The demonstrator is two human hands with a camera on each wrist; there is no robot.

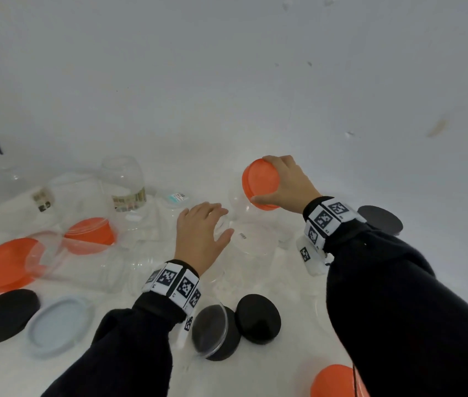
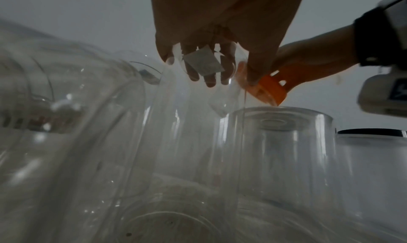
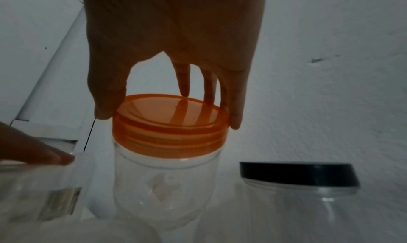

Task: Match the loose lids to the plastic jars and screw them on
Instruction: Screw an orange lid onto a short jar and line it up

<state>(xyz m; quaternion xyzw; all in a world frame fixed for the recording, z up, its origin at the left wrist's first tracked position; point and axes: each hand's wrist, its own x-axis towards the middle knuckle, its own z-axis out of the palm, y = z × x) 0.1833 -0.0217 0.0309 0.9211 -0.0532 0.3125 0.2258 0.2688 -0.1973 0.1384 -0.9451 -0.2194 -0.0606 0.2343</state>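
Right hand (image 1: 285, 183) has its grip around the rim of an orange lid (image 3: 169, 118), thumb on one side, fingers on the other. The lid sits on the neck of a clear plastic jar (image 3: 165, 182) standing upright at the back of the white tabletop (image 1: 129, 368); threads show through the lid skirt, but I can't tell how far it's turned down.

Left hand (image 1: 202, 233) is spread, fingers relaxed, hovering low over or resting on other clear jars just beside the capped one. Grip closed on nothing that I can see. It isn't bracing the jar body.

Risks from here:
- The jar is light and empty. With no hand on the body, torque on the lid will probably spin the whole jar instead of tightening.
- In the head view the lid looks tilted. If it's cocked on the neck, it cross-threads and jams.
- Clutter is tight: jars packed close, some lying on their sides. An elbow or wrist swing could knock them over or roll them.
- Black-lidded jar (image 3: 299, 182) stands just to the right, within reach of a bump.
- Loose lids left: big orange lid (image 1: 5, 263), black lids (image 1: 257, 318), a grey lid (image 1: 59, 325). Similar sizes mean mismatch risk.
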